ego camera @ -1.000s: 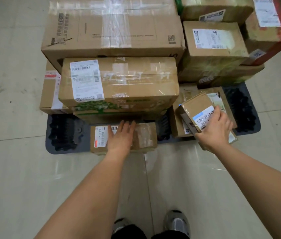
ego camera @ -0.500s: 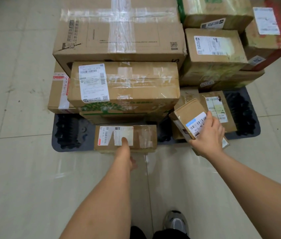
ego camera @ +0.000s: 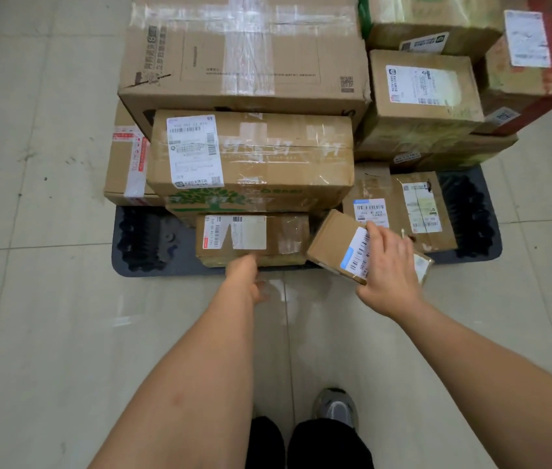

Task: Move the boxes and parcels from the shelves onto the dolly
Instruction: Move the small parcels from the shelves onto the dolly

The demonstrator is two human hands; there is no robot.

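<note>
A dark plastic dolly (ego camera: pixel 139 242) lies on the tiled floor, stacked with several taped cardboard boxes. A small flat box (ego camera: pixel 278 235) with a white label sits at its front edge, below a wide box (ego camera: pixel 284 157) printed with a green tree. My left hand (ego camera: pixel 246 277) is at that flat box's front edge, holding nothing; its fingers point away and are mostly hidden. My right hand (ego camera: pixel 389 265) grips a small tilted parcel (ego camera: pixel 333 243) with a blue-and-white barcode label, just above the dolly's front right. Behind it lie two flat labelled boxes (ego camera: pixel 416 204).
A large taped carton (ego camera: pixel 244 52) tops the left stack, and more boxes (ego camera: pixel 423 89) are piled at the back right, one red-sided (ego camera: pixel 525 76). Bare tiled floor (ego camera: pixel 31 333) surrounds the dolly. My shoes (ego camera: pixel 335 407) are near the bottom edge.
My left hand lifted off the flat box's top and drew back to its front edge. My right hand brought the small parcel lower and leftwards, tilting it more.
</note>
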